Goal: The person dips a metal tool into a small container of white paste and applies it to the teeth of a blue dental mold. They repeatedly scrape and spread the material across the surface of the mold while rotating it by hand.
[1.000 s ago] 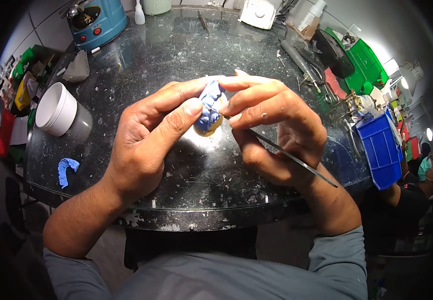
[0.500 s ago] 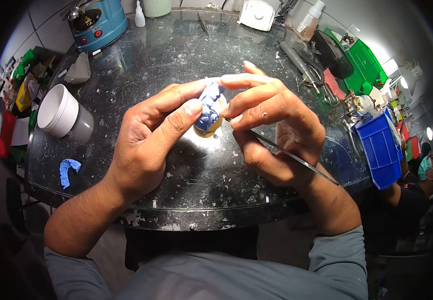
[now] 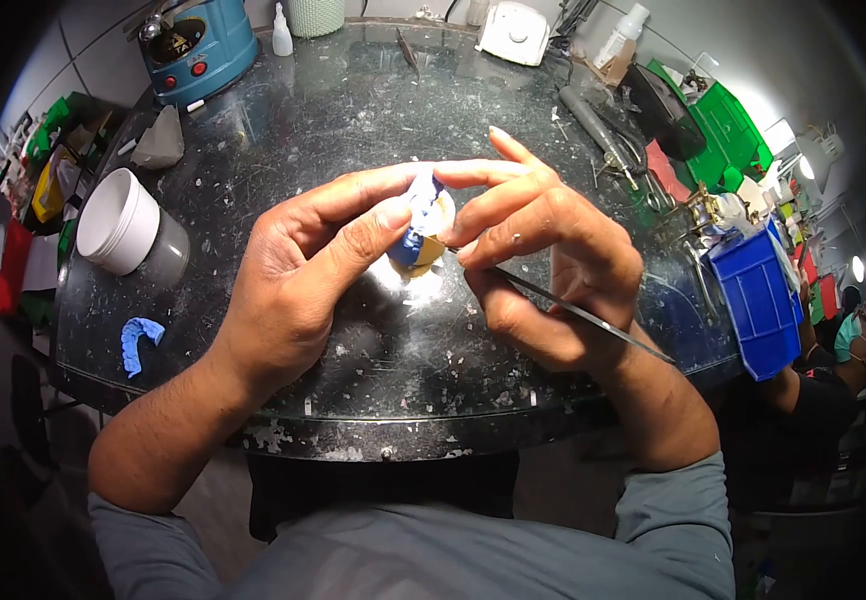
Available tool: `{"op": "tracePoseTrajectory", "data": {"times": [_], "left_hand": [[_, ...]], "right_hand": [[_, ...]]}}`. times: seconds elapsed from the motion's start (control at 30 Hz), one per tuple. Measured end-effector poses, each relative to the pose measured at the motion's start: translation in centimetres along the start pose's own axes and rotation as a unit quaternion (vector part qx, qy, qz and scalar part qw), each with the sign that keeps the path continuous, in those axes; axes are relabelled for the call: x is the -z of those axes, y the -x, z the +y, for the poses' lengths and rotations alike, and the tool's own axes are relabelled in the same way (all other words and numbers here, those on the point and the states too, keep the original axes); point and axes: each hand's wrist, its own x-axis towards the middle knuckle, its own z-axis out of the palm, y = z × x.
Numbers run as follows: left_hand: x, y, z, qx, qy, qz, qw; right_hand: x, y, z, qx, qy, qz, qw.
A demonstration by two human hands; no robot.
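My left hand (image 3: 298,250) grips a small dental model (image 3: 430,250) between thumb and fingers, above the middle of the table. It has a blue arch-shaped layer on a tan, plaster-like base, and the fingers cover part of it. In my right hand (image 3: 553,255) is a slim dark metal hand tool (image 3: 588,318), slanting down to the right. Its working end lies close to the model's right side; whether it touches cannot be made out. Right index fingertip rests at the model's top. A loose blue horseshoe-shaped dental piece (image 3: 136,342) lies on the table at left.
On the black speckled table (image 3: 353,110) stand a white tub (image 3: 118,220) at left and a blue machine (image 3: 198,55) at back left. A grey handpiece (image 3: 593,120), a green box (image 3: 728,135) and a blue bin (image 3: 753,295) line the right. Another masked person (image 3: 823,395) sits far right.
The model has turned and tilted slightly in my left hand, so more of its tan base shows. My right hand has shifted a little with the metal tool.
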Motion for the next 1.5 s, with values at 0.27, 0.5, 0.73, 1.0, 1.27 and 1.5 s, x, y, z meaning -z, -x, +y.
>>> {"op": "tracePoseTrajectory", "data": {"times": [0.27,0.5,0.73,1.0,1.27,1.5], "left_hand": [[0.4,-0.2,-0.2,-0.007,-0.018,-0.004,1.0],[0.3,-0.3,-0.4,-0.016,-0.03,0.008,0.999],[0.3,-0.1,-0.2,-0.002,-0.043,-0.007,0.999],[0.3,-0.4,0.0,-0.002,0.0,-0.009,1.0],[0.4,-0.3,0.7,0.053,-0.016,0.007,0.998],[0.3,-0.3,0.2,0.028,0.038,0.033,0.998]], "right_hand": [[-0.1,0.0,-0.1,-0.023,-0.016,-0.004,1.0],[-0.1,0.0,-0.1,-0.026,-0.007,-0.01,1.0],[-0.1,0.1,-0.2,-0.041,-0.009,-0.007,0.999],[0.1,0.4,0.2,-0.056,-0.058,0.099,0.992],[0.7,-0.1,0.5,-0.065,0.0,0.107,0.992],[-0.4,0.3,0.3,-0.167,-0.214,0.227,0.935]]}}
